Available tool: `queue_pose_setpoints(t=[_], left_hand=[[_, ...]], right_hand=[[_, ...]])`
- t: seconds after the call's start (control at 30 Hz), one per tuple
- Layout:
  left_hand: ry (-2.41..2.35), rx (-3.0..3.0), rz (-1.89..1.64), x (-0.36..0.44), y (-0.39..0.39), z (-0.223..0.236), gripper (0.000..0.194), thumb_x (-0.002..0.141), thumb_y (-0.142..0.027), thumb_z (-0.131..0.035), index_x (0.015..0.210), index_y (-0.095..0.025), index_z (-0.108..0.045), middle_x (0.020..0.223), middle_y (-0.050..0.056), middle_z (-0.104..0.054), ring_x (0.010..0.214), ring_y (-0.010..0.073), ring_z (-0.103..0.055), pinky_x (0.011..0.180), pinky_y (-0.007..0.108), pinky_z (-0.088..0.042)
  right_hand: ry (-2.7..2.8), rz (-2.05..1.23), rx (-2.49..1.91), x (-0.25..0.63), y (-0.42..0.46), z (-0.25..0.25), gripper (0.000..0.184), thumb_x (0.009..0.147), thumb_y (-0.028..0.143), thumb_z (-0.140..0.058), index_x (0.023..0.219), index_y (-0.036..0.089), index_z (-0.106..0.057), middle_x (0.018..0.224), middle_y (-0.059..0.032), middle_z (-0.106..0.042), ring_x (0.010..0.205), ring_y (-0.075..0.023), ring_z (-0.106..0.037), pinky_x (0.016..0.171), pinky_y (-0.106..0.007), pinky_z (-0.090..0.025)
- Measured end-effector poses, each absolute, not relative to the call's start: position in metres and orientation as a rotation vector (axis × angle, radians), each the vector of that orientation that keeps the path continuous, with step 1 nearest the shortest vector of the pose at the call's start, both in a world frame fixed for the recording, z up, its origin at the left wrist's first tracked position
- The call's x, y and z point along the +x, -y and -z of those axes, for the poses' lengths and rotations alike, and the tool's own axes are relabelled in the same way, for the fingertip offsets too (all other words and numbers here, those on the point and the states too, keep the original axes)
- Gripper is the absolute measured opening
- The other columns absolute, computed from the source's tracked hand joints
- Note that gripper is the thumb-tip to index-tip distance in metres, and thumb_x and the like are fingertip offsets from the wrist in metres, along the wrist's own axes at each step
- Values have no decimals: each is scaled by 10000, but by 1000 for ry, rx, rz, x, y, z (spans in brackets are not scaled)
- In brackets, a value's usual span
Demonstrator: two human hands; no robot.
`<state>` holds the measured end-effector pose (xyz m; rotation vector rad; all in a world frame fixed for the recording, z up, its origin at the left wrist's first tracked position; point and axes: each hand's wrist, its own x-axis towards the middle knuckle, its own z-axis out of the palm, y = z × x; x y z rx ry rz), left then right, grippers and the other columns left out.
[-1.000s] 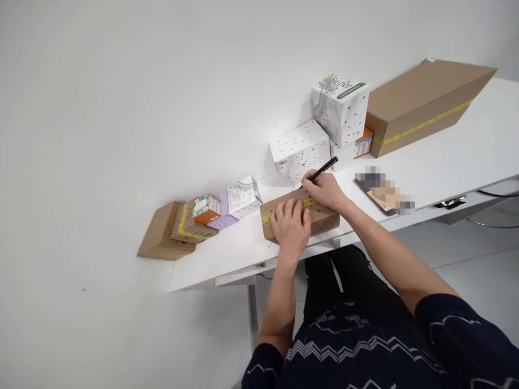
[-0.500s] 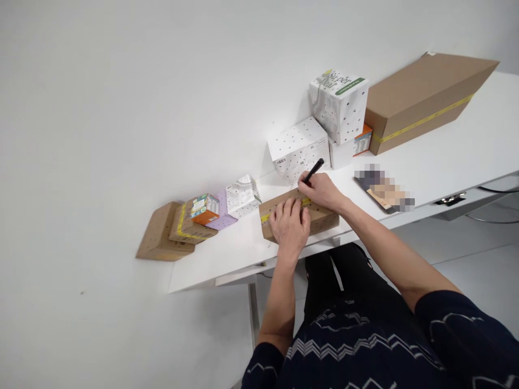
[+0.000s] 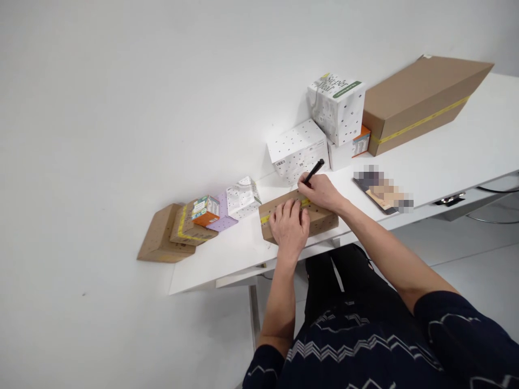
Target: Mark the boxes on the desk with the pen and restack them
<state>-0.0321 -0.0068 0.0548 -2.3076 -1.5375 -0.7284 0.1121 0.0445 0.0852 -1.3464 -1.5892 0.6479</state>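
In front of me a brown cardboard box (image 3: 324, 222) with yellow tape lies near the front edge of the table. My left hand (image 3: 290, 224) rests flat on its top, fingers stretched out. A black marker pen (image 3: 314, 170) is gripped in my right hand (image 3: 320, 190), which leans on the far right part of the same box. The pen's upper end points up and to the right; its tip is hidden by my fingers.
Along the wall on the white table (image 3: 203, 268) stand brown boxes (image 3: 156, 232), a small orange box (image 3: 206, 210), a lilac box (image 3: 225, 213), white spotted boxes (image 3: 299, 148) and a long brown carton (image 3: 425, 102). Right of my hand lies a flat dark item (image 3: 381, 189), partly blurred.
Both hands, the pen and the box under them keep nearly the same position. The view has shifted very slightly.
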Motion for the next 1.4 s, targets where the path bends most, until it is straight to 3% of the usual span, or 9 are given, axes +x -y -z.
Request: queue_pose_setpoints(t=[0.3,0.43,0.6,0.83,0.9,1.0,1.13,1.2,1.4], left_hand=[[1554,-2301,715,-32,9,-56,342,927,-362,-422,1173,-250,-632,1226,34,-646,1136,239,-542,972,413,-364],[1557,-2307,718,-32,9,-56,345,928,-361,-418,1177,-249,-630,1232,39,-643,1151,246,-533,977,420,-361],[1571,-2328,705,-31,11,-58,349,926,-353,-421,1193,-249,-620,1247,48,-633,1149,245,-535,975,426,-364],[1568,-2323,701,-30,13,-59,346,927,-352,-421,1190,-247,-620,1248,40,-633,1143,239,-536,975,414,-362],[1568,-2320,703,-30,12,-59,344,928,-349,-419,1187,-245,-621,1245,37,-635,1139,240,-537,972,415,-363],[1564,-2317,708,-30,12,-59,342,928,-346,-420,1183,-245,-623,1240,37,-639,1137,243,-538,970,417,-364],[1564,-2312,726,-30,12,-58,339,925,-340,-426,1182,-246,-625,1243,40,-637,1146,243,-536,974,418,-361],[1559,-2312,736,-30,13,-57,340,926,-338,-424,1182,-243,-626,1242,37,-638,1145,242,-537,979,416,-357],[1560,-2311,747,-31,13,-55,343,918,-334,-433,1186,-248,-628,1239,46,-640,1147,247,-541,973,419,-365]], right_hand=[[824,-644,-1220,143,-34,-58,226,895,368,-372,763,216,-474,575,35,-528,489,-113,-496,521,-230,-398],[1144,-644,-1758,175,-21,-28,232,889,368,-443,764,189,-524,622,-31,-602,626,-173,-583,620,-273,-417],[1711,-703,-2215,178,-13,5,331,888,443,-478,995,143,-568,952,-186,-672,882,-279,-629,671,-320,-416],[1736,-711,-2309,159,-10,9,391,915,470,-406,1133,170,-529,998,-183,-659,897,-281,-622,674,-329,-409],[1717,-657,-2283,163,-6,10,401,917,475,-400,1133,167,-540,1019,-172,-645,904,-271,-602,686,-327,-398],[1604,-314,-2323,180,1,14,407,915,455,-412,1140,149,-559,1126,-186,-581,1037,-307,-519,781,-365,-371],[1331,-10,-2476,213,8,23,573,831,524,-540,1270,159,-487,1375,-234,-370,1195,-395,-351,876,-466,-305],[1284,-99,-2521,227,9,26,644,803,557,-557,1296,154,-464,1363,-241,-379,1181,-392,-357,881,-477,-299],[1325,-233,-2522,235,11,22,577,797,500,-534,1248,140,-525,1212,-225,-522,1099,-364,-423,861,-457,-334]])
